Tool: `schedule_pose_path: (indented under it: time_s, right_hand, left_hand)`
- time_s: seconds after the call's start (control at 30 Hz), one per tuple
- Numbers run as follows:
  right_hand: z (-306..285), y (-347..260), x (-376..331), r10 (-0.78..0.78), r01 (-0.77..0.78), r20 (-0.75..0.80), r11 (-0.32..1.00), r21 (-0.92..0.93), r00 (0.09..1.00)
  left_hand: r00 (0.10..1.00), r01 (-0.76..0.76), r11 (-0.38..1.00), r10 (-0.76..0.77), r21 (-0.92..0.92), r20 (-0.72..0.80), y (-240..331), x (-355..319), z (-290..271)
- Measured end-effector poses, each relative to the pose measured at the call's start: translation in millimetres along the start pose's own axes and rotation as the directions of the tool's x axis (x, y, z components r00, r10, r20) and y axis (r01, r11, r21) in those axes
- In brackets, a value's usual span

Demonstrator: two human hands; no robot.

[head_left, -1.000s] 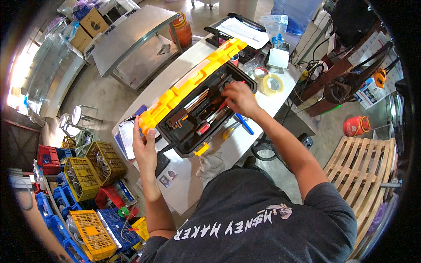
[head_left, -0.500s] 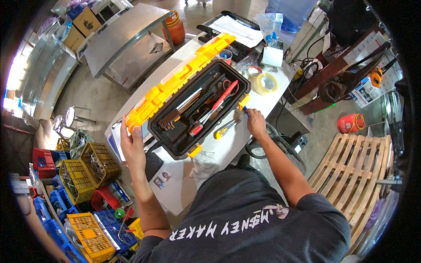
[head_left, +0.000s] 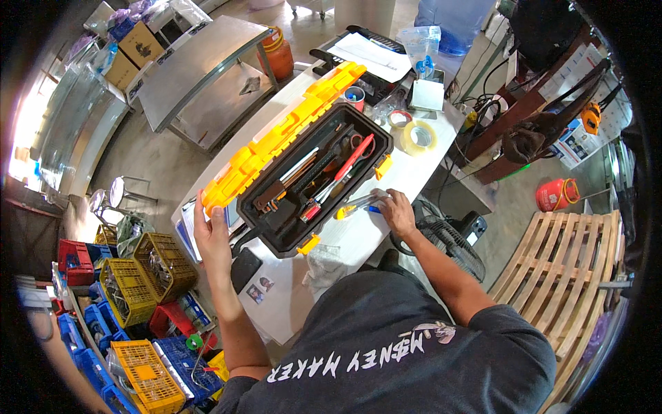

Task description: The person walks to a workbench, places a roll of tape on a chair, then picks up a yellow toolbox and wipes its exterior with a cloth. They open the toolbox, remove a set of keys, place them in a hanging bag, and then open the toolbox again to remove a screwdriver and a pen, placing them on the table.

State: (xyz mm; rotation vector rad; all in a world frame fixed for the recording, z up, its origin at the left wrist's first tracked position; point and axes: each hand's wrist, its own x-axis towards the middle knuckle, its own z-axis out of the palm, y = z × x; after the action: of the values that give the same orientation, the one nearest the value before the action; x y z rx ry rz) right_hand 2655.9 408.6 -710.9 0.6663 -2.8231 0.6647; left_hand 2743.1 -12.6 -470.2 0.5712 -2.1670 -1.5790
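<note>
An open black toolbox (head_left: 276,238) with a yellow lid (head_left: 289,131) lies slantwise on the white table (head_left: 289,303). Inside it are several hand tools, among them a red-handled one (head_left: 348,162). My left hand (head_left: 210,234) grips the near end of the yellow lid. My right hand (head_left: 398,211) lies on the table just right of the box, fingers closed over two screwdrivers (head_left: 358,203), one with a yellow tip and one with a blue handle.
Two tape rolls (head_left: 419,136), a red cup (head_left: 354,94) and papers (head_left: 376,55) lie beyond the box. A metal table (head_left: 207,76) stands to the left. Yellow, blue and red crates (head_left: 138,276) sit lower left. A fan (head_left: 448,238), a red canister (head_left: 555,194) and a wooden pallet (head_left: 572,276) are on the right.
My right hand came out of the toolbox and moved right onto the table, closing on the screwdrivers. My left hand stayed on the lid's end.
</note>
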Motion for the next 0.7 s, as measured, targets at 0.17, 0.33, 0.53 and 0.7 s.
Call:
schedule_pose_path:
  time_s: [0.17, 0.33, 0.53, 0.7]
  right_hand:
    - [-13, 4, -18, -0.211, 0.207, 0.073, 0.977, 0.056, 0.975]
    - [-24, -1, -11, -0.287, 0.289, 0.062, 0.956, -0.042, 0.956]
    - [-15, -40, 49, -0.337, 0.341, 0.082, 0.939, -0.04, 0.938]
    - [-23, -51, 39, -0.339, 0.345, -0.085, 0.935, 0.078, 0.937]
  left_hand:
    - [1.0, -0.012, 0.999, 0.011, 0.049, 0.016, 0, -1, 0]
    - [0.999, -0.023, 1.0, 0.023, 0.0, -0.022, -1, -1, 5]
    - [1.0, -0.012, 0.995, 0.011, -0.101, -0.014, 4, 2, 7]
    - [1.0, -0.02, 0.997, 0.021, 0.074, -0.023, 2, -4, 2]
